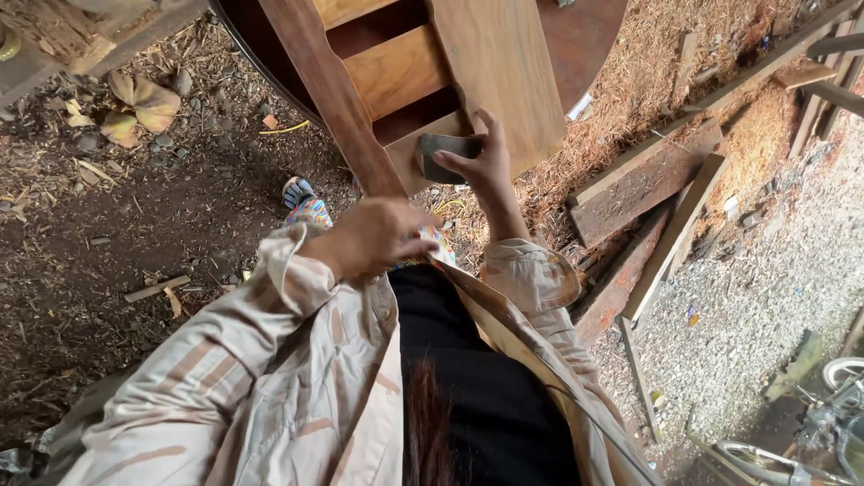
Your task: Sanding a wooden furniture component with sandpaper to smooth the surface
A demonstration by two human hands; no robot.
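My right hand (486,166) grips a dark folded sheet of sandpaper (443,155) and presses it against the lower edge of a wooden frame (504,63) made of planks and rails. My left hand (376,236) is curled loosely near my chest, just below a reddish-brown rail (328,90) of the frame; its fingers are closed and I cannot see anything in them. Both arms wear a beige striped shirt. My foot in a colourful sandal (306,207) stands on the ground under the frame.
Dirt ground with dry leaves (139,106) lies at the left. Sawdust and rough planks (643,180) are piled at the right, beside gravel. A bicycle wheel (765,459) shows at the bottom right.
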